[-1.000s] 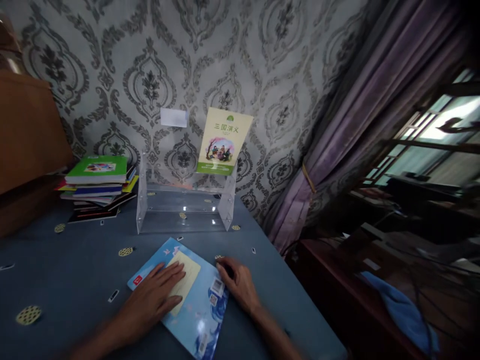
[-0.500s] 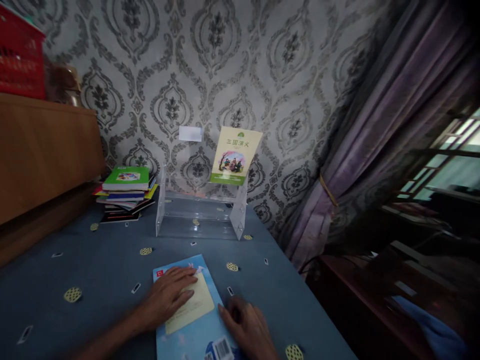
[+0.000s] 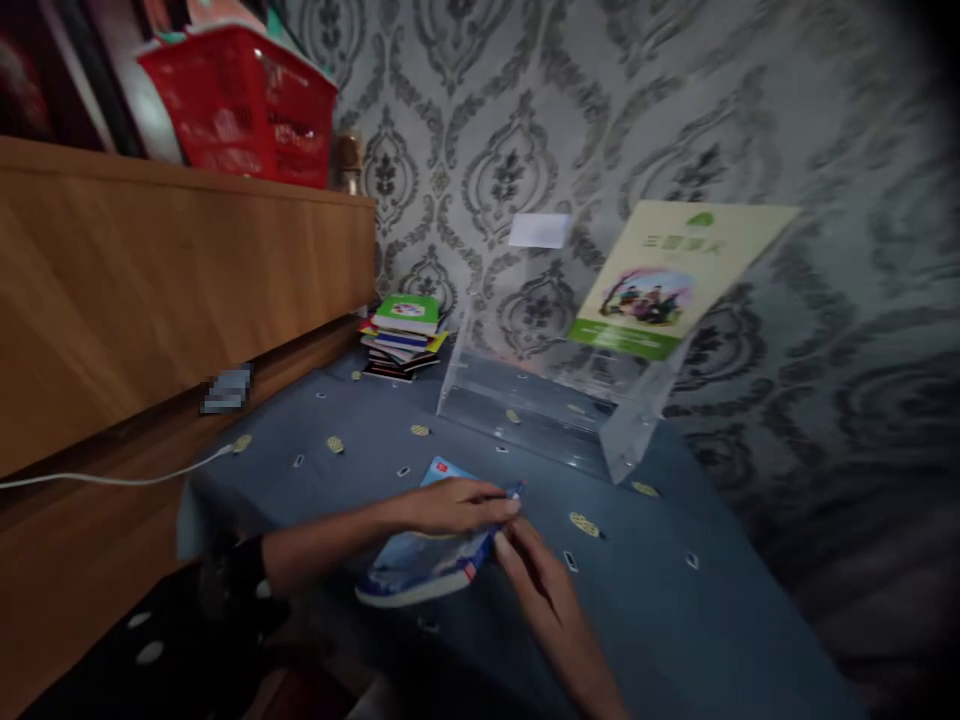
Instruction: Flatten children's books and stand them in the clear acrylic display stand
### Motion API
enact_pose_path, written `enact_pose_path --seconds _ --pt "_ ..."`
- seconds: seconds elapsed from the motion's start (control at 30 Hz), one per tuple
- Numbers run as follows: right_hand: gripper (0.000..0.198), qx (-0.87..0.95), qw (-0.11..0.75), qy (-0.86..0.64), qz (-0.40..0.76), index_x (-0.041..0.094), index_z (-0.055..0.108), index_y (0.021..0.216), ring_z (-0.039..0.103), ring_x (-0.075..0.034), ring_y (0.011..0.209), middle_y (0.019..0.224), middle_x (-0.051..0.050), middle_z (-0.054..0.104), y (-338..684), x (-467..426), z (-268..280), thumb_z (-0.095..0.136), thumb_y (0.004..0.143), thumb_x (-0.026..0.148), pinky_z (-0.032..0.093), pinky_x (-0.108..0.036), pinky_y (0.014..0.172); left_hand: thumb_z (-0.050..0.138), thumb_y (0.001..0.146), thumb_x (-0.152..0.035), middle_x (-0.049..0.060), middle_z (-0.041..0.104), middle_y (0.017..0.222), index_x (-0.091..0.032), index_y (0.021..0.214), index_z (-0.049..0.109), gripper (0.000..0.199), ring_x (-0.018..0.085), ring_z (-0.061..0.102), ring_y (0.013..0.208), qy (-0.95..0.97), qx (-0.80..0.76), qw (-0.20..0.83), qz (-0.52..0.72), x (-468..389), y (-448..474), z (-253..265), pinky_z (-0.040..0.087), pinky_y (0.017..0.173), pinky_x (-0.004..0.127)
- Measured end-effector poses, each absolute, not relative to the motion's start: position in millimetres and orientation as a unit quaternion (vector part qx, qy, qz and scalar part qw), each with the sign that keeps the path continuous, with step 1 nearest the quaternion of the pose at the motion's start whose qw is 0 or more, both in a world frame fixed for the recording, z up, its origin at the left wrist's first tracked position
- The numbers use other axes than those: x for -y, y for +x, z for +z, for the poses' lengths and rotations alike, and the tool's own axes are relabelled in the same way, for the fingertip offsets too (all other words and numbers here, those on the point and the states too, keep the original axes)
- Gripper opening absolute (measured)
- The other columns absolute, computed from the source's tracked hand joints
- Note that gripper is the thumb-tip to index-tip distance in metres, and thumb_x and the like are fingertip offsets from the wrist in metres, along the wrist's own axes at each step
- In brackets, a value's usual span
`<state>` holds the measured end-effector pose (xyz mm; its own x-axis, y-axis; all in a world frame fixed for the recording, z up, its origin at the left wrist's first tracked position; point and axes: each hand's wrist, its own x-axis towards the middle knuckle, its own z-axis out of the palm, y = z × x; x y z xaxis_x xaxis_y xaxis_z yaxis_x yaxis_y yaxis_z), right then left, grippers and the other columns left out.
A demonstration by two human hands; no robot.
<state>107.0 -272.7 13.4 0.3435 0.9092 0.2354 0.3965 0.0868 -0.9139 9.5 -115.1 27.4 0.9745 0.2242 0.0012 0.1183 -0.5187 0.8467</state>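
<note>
A blue book point(image 3: 409, 570) lies on the table close in front of me, its spine side towards me and its right edge slightly raised. My left hand point(image 3: 457, 503) reaches across the top of the book with fingers stretched out, their tips at the right edge. At that same edge, my right hand point(image 3: 536, 570) has its thumb and fingers closed on the book. The two hands' fingertips nearly meet there, and part of the cover is hidden under them.
Behind the book stands a clear acrylic rack point(image 3: 532, 440), with a cream-and-green book point(image 3: 652, 280) leaning on its right side. A stack of books point(image 3: 405, 335) is at the back left. A wooden cabinet point(image 3: 187, 260) bears a red basket point(image 3: 247, 110). A white cable point(image 3: 112, 481) lies at left.
My view has swung left, bringing the basket and cabinet further in. The blue book has been turned and its edge lifted. My left hand has moved across it to the right edge.
</note>
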Motion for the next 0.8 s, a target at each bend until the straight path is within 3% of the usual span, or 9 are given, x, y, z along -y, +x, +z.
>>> enact_pose_path --seconds 0.17,0.3,0.5,0.67,0.8 --pt "0.028 0.595 0.47 -0.638 0.133 0.024 0.07 0.086 0.064 -0.028 0.098 0.096 -0.008 0.07 84.7 257.6 9.1 0.058 0.089 0.049 0.05 -0.04 0.089 0.056 0.091 -0.055 0.004 0.068 0.09 -0.012 0.102 0.071 0.047 0.019 0.062 0.089 0.865 -0.103 0.492 -0.01 102.0 2.1 50.9 0.047 0.077 0.025" --pt "0.022 0.606 0.477 -0.631 0.087 0.024 0.071 0.081 0.064 -0.028 0.098 0.095 -0.008 0.069 86.6 248.2 -2.9 0.06 0.087 0.043 0.05 -0.041 0.088 0.064 0.083 -0.056 0.001 0.064 0.085 -0.014 0.104 0.069 0.048 0.016 0.059 0.078 0.832 -0.13 0.536 -0.063 88.7 -3.9 48.8 0.047 0.063 0.022" --pt "0.018 0.608 0.518 -0.594 0.101 0.023 0.067 0.071 0.065 -0.022 0.083 0.082 -0.005 0.066 97.7 237.5 -5.5 0.063 0.085 0.034 0.052 -0.032 0.076 0.072 0.071 -0.051 -0.001 0.059 0.081 -0.017 0.097 0.064 0.044 0.015 0.059 0.076 0.749 -0.144 0.637 -0.112 78.6 -7.9 41.7 0.05 0.053 0.019" --pt "0.017 0.592 0.541 -0.583 0.131 0.022 0.068 0.071 0.064 -0.019 0.077 0.079 -0.003 0.065 100.5 234.9 -9.6 0.065 0.083 0.034 0.051 -0.03 0.072 0.065 0.069 -0.03 -0.003 0.056 0.077 -0.017 0.091 0.058 0.026 0.011 0.055 0.066 0.756 -0.138 0.63 -0.109 83.9 -9.5 45.9 0.049 0.049 0.017" --pt "0.026 0.548 0.548 -0.61 0.167 0.022 0.068 0.069 0.063 -0.021 0.078 0.079 -0.004 0.065 108.0 233.7 -14.4 0.069 0.08 0.045 0.051 -0.032 0.076 0.061 0.07 -0.025 -0.004 0.056 0.072 -0.017 0.088 0.057 0.02 0.011 0.054 0.063 0.768 -0.141 0.619 -0.085 90.1 -12.9 49.3 0.045 0.046 0.015"
